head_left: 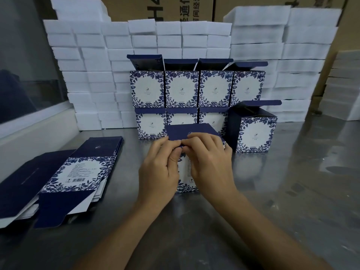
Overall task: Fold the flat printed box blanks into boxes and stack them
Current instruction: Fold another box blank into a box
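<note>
Both hands, left hand [158, 168] and right hand [209, 162], pinch the box [188, 178] top flap; fingers [175, 155] curled.

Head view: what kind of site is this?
Probably a packing or small factory workstation. A stainless table holds a pile of flat printed box blanks and rows of folded boxes, backed by stacks of white foam blocks and shipping cartons. Both hands, left hand and right hand, are folding one box.

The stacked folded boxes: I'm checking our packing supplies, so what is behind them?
Behind the stacked folded boxes rise piles of white foam blocks, with brown cartons farther back. The boxes cover whatever stands directly behind their lower rows.
</note>
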`<action>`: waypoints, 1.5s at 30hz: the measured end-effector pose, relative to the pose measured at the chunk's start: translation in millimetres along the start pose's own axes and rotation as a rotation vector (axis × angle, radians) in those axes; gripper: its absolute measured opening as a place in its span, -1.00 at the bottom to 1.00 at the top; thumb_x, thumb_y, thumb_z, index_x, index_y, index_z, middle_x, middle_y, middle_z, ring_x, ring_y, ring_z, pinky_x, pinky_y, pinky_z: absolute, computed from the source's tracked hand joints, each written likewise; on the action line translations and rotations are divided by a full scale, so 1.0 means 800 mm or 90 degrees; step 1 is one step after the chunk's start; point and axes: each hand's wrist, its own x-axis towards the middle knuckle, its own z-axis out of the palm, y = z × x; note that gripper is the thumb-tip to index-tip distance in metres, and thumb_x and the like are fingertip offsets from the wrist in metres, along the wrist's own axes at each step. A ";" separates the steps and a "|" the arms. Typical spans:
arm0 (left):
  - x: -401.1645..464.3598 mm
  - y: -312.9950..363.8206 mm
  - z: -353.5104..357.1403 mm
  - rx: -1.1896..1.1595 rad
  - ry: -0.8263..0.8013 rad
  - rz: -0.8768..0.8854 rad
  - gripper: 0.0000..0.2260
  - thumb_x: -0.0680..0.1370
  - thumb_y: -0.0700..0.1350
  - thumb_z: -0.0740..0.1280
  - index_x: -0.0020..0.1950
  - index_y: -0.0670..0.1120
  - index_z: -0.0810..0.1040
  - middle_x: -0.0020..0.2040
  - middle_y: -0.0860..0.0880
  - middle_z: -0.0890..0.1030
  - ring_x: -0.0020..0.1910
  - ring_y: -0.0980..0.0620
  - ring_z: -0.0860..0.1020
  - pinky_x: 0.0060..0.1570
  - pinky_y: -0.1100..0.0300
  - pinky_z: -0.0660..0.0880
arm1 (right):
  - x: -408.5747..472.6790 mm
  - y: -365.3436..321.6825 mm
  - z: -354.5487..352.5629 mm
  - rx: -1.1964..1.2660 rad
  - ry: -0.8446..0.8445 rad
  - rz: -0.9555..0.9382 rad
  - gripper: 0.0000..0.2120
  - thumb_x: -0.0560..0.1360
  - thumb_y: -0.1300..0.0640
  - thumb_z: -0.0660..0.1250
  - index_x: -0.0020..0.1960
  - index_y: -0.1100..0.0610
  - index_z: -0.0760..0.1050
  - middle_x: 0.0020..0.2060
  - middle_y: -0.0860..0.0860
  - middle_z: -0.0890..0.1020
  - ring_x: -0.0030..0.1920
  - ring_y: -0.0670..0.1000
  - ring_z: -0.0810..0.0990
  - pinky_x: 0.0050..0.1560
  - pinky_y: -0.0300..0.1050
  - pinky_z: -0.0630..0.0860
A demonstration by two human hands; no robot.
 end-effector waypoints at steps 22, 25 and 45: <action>0.010 -0.009 -0.007 -0.013 0.043 0.004 -0.80 0.60 -0.13 0.25 0.11 -0.14 0.63 -0.02 0.02 0.66 -0.09 0.00 0.62 -0.16 -0.01 0.58 | 0.009 0.050 -0.016 0.237 0.030 0.106 -0.92 0.52 0.24 0.45 -0.09 0.28 0.64 0.03 0.08 0.60 -0.03 -0.09 0.56 -0.02 -0.30 0.49; 0.009 -0.009 -0.008 -0.014 0.047 0.006 -0.84 0.61 -0.18 0.28 0.12 -0.14 0.62 -0.03 0.01 0.67 -0.11 -0.01 0.62 -0.18 0.01 0.58 | 0.011 0.055 -0.014 0.244 0.032 0.094 -0.90 0.51 0.25 0.46 -0.14 0.27 0.61 -0.06 0.00 0.57 -0.09 -0.09 0.55 -0.10 -0.32 0.46; 0.005 -0.014 -0.007 -0.054 -0.048 -0.117 -0.28 0.37 0.44 0.17 0.40 0.04 0.36 0.58 0.19 -0.05 0.49 0.34 -0.07 0.41 0.15 0.03 | -0.014 0.074 0.015 0.555 -0.125 0.358 0.10 0.05 -0.45 0.58 0.47 -0.37 0.13 0.04 -0.03 0.61 -0.12 -0.09 0.67 -0.17 -0.22 0.59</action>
